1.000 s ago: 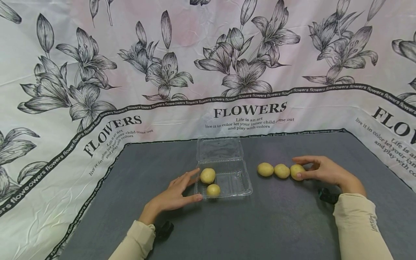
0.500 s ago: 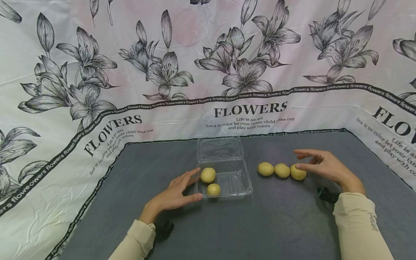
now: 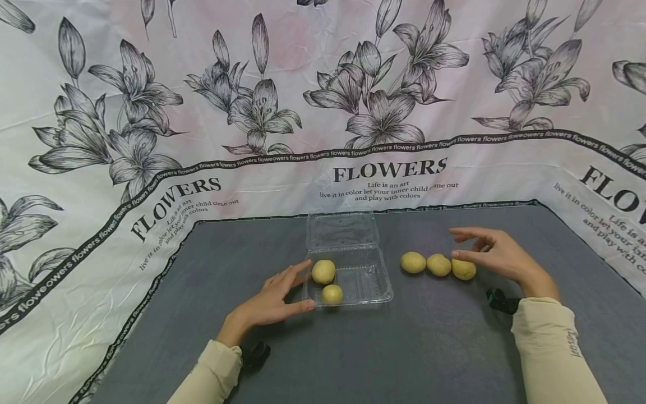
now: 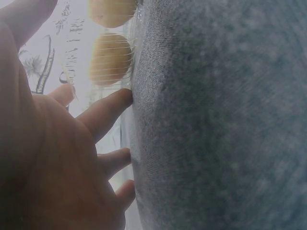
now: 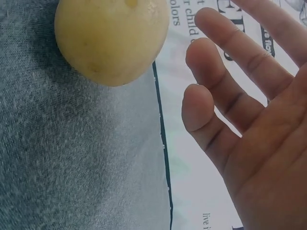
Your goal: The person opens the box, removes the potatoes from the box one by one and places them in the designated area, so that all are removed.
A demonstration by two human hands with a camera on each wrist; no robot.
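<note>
Gray table (image 3: pixel 404 348) | head: right grip (image 3: pixel 504 255) overlaps potato (image 3: pixel 465 271) — right wrist: fingertips (image 5: pixel 198 108) clear | left grip (image 3: pixel 267 304) beside box (image 3: pixel 362 283) — both grips' fingers apart

At the centre of the head view, a clear plastic container (image 3: pixel 360 280) stands with its hinged lid (image 3: pixel 341 231) open, laid back toward the top of the frame. Its left half holds two yellow potatoes, a larger-looking upper potato (image 3: pixel 323 272) above a lower potato (image 3: pixel 332 294). Right of centre, a left potato (image 3: pixel 413 262), middle potato (image 3: pixel 438 265) and right potato (image 3: pixel 464 271) form a close row.
</note>
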